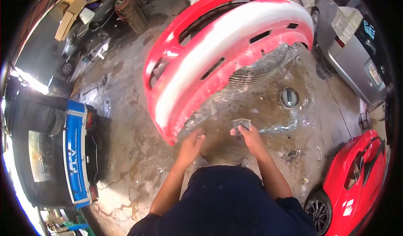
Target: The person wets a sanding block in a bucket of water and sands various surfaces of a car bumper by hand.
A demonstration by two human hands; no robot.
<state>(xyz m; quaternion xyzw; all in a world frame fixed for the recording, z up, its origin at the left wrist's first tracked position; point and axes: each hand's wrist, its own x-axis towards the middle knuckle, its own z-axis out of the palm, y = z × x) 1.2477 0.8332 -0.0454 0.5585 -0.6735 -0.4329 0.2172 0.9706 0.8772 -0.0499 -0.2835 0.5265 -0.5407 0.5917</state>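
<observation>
A large red car bumper [180,82] with a broad whitish band stands in front of me, its lower edge scuffed and pale. My right hand [250,137] pinches a small grey sheet [241,122], which looks like sandpaper, between thumb and fingers. It is held over the wet floor, apart from the bumper. My left hand [192,144] is near the bumper's lower left end, with thumb and fingers slightly apart and nothing visible in them. Whether it touches the bumper edge I cannot tell.
A round container [289,97] stands on the wet concrete floor [126,131] at right. A blue-and-black vehicle [75,152] is on the left, a red car [357,177] at lower right, and a grey vehicle panel [354,59] at upper right. Cardboard [69,15] lies at upper left.
</observation>
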